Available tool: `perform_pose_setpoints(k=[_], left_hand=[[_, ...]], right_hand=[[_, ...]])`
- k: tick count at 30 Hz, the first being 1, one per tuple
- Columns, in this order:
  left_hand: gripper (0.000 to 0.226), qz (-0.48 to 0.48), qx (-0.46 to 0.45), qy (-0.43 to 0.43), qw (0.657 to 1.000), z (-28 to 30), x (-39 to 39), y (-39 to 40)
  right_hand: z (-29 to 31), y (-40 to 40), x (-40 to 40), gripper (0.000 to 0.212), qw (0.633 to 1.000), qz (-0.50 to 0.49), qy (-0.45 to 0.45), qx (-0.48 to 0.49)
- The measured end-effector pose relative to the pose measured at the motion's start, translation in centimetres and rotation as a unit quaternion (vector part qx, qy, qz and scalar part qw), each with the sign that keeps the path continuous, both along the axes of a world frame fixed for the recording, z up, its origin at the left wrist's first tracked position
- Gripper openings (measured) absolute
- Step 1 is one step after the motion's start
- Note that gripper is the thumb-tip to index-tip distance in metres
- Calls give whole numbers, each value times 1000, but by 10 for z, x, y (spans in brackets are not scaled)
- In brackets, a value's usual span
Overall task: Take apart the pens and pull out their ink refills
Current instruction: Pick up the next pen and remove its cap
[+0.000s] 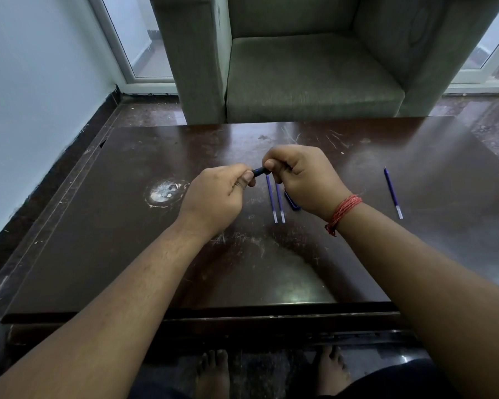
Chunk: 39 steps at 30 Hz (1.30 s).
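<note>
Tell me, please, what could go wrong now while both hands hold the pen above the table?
1. Both hands, left and right, grip the pen directly over two refills; a sudden release could knock them away.
2. The lone refill lies far right on the smooth table and may roll off.
3. Little of the pen shows, so the fingers could slip.

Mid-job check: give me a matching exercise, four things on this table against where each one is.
Things:
1. pen
2. pair of refills
3. single refill
4. white stain

Places:
A. alone, far right on the table
B. left of the left hand
C. gripped between both hands
D. side by side below the right hand

Pairs: 1-C, 2-D, 3-A, 4-B
</note>
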<state>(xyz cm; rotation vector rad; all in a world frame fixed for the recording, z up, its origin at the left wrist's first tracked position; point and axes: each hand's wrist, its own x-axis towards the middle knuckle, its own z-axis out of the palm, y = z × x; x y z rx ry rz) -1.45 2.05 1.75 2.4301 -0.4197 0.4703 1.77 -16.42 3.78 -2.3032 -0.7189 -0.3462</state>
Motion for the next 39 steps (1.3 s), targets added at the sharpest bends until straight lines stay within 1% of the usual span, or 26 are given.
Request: perform_pose_setpoints(k=[1, 3, 6, 9, 11, 12, 13, 14, 15, 16, 18, 20, 21, 22, 23, 24, 25, 26, 27, 29, 30, 32, 34, 35, 37, 39], left_hand=[[31, -4, -15, 9, 1000, 0, 0, 1], [29, -4, -20, 18, 1000, 0, 0, 2], [27, 8, 16, 21, 1000, -1, -1, 4], [26, 11, 60, 14, 998, -1, -3, 1], [26, 8, 83, 12, 996, -2, -3, -2], [25, 9, 88, 11, 996, -2, -3, -2], [25, 13, 86, 13, 996, -3, -3, -2], [25, 21, 80, 15, 996, -3, -2, 0], [25, 28, 75, 19, 997, -3, -2, 2], [25, 32, 73, 21, 997, -3, -2, 2], [24, 23, 80, 20, 996, -3, -3, 1], [25, 14, 89, 19, 996, -2, -4, -3], [25, 14, 92, 19, 995, -3, -5, -4], [25, 17, 93, 20, 995, -3, -4, -4], [25, 22, 91, 21, 995, -3, -3, -3], [26, 25, 87, 21, 996, -3, -2, -1], [27, 27, 85, 22, 996, -3, -2, 0], [27, 27, 86, 22, 996, -3, -2, 0], [27, 25, 89, 21, 996, -3, -3, 0], [27, 21, 97, 17, 995, -3, -4, -2], [27, 19, 101, 15, 995, -3, -4, -3], [26, 22, 97, 16, 995, -3, -4, -3], [26, 28, 87, 21, 996, -3, -3, -1], [27, 29, 87, 21, 996, -3, -3, 0], [27, 25, 92, 22, 995, -5, -3, -1], [27, 19, 90, 24, 996, -6, -3, -1]], right_hand=[[0, 0, 0, 14, 1000, 6, -3, 9], [3, 1, -1, 11, 998, 36, 26, 41], [6, 0, -4, 23, 990, 72, 98, 75], [6, 1, -7, 22, 986, 7, 153, 68], [4, 2, -7, 32, 980, -20, 193, 41], [4, 2, -6, 26, 978, -8, 202, 44], [4, 0, -6, 14, 976, 20, 208, 58], [4, -2, -5, 7, 973, 51, 213, 76], [5, -3, -4, 18, 968, 69, 222, 91], [6, -4, -5, 23, 964, 73, 233, 106], [7, -3, -7, 16, 960, 35, 254, 113], [6, -2, -7, 23, 965, 4, 256, 63], [5, -2, -6, 20, 964, 12, 257, 64], [5, -4, -6, 10, 961, 33, 261, 85], [5, -6, -6, 11, 956, 56, 265, 110], [6, -8, -3, 23, 949, 73, 274, 138], [8, -8, -3, 27, 941, 76, 286, 162], [8, -8, -4, 22, 940, 61, 290, 171], [7, -7, -5, 10, 942, 44, 292, 159], [4, -4, -4, 20, 955, 12, 283, 92], [2, -4, -3, 21, 955, 13, 285, 77], [2, -7, -2, 4, 950, 44, 287, 114], [3, -12, 2, 22, 938, 64, 298, 162], [4, -12, 2, 22, 933, 62, 304, 182], [3, -10, 0, 11, 935, 36, 308, 170], [1, -7, -2, 20, 943, 9, 308, 126]])
